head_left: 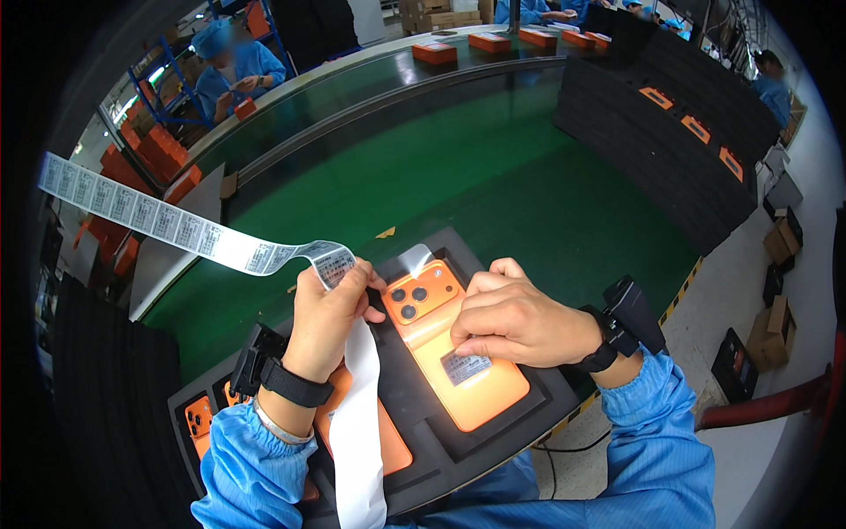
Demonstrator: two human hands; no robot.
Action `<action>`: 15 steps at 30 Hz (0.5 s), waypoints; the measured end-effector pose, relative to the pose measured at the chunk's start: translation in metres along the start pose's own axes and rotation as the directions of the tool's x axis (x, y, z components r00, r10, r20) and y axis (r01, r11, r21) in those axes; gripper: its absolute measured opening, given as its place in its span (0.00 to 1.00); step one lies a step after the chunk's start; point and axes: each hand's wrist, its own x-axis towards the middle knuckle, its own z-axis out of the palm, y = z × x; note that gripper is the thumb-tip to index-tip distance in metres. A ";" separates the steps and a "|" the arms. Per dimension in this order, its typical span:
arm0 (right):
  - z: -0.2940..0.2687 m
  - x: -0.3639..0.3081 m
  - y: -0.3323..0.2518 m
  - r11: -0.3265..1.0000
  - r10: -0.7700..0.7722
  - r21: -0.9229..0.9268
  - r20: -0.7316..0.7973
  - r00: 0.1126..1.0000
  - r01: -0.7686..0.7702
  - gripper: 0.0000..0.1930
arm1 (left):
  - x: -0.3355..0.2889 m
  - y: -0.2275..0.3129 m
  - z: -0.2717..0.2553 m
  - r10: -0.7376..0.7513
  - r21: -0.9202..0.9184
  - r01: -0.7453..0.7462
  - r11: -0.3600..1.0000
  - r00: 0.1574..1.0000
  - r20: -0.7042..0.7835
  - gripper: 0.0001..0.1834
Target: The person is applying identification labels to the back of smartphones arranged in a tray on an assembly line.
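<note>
An orange smartphone (485, 401) lies back up in a black foam tray (407, 381), its camera bump toward the far side. Over the phone's lower back, my right hand (520, 317) is closed, its thumb and fingertips pinching the upper edge of a small printed label (468, 368). A long strip of printed labels (176, 225) is gripped in my left hand (328, 309), just left of the camera bump. The strip runs far left, and its white backing hangs toward me across a second orange phone (394, 436). Clear film (416, 261) sticks up beyond the camera bump.
More orange phones (199, 418) sit at the tray's left. Beyond lies a green work surface (291, 198), with orange boxes (434, 53) along the far line. Black foam trays (652, 159) are stacked at right. A co-worker (233, 70) stands far left. A red bar (775, 409) is at lower right.
</note>
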 end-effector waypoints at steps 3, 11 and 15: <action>-0.002 0.000 0.000 1.000 0.005 0.003 0.004 1.000 -0.005 0.05 | 0.001 0.001 0.002 -0.001 -0.004 0.001 1.000 1.000 -0.003 0.10; -0.005 -0.001 0.002 1.000 0.009 0.006 0.008 1.000 -0.009 0.05 | 0.001 0.003 0.005 -0.003 0.010 0.003 1.000 1.000 0.001 0.09; -0.002 0.000 0.000 1.000 0.011 0.000 0.012 1.000 -0.011 0.05 | 0.000 0.002 0.002 -0.007 0.014 0.007 1.000 1.000 0.006 0.09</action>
